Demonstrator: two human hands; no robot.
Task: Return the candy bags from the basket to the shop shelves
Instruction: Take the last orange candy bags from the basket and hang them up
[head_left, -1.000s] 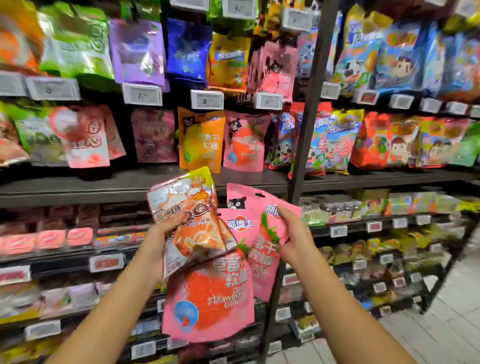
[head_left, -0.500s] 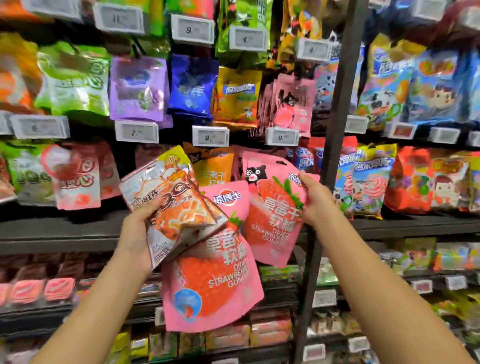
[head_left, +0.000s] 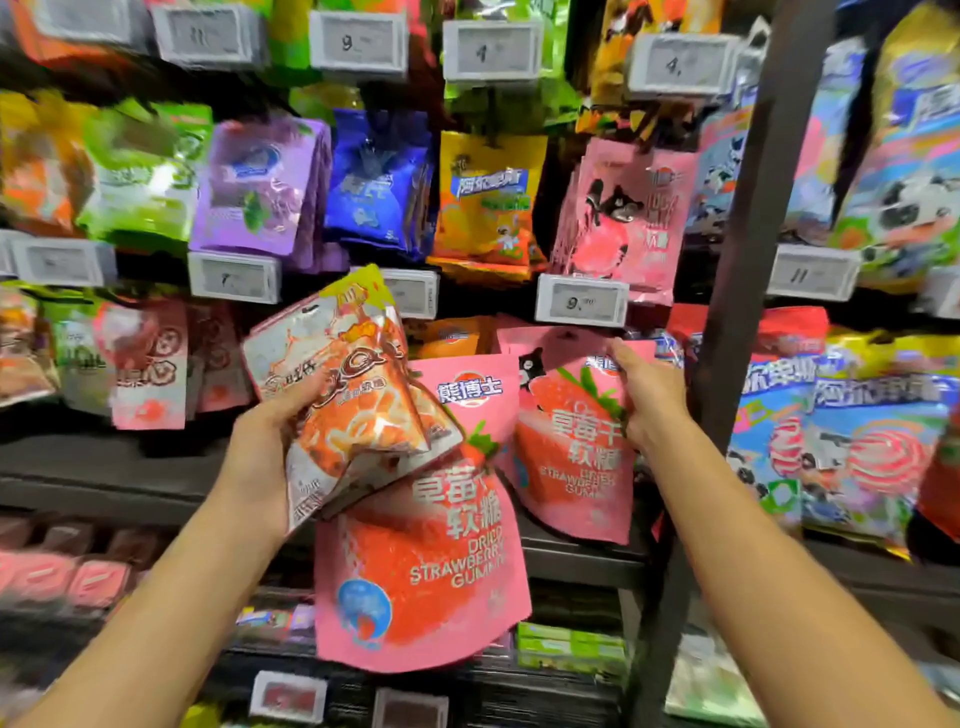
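While right hand (head_left: 652, 402) grips it, pink strawberry bag (head_left: 571, 447) upright, top upward

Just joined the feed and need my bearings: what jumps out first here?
Two hands raised at a packed candy shelf. The left hand grips an orange and white bag over a big pink strawberry gummy bag at centre. The right hand holds a second pink bag just below a price tag, under matching hanging pink bags.
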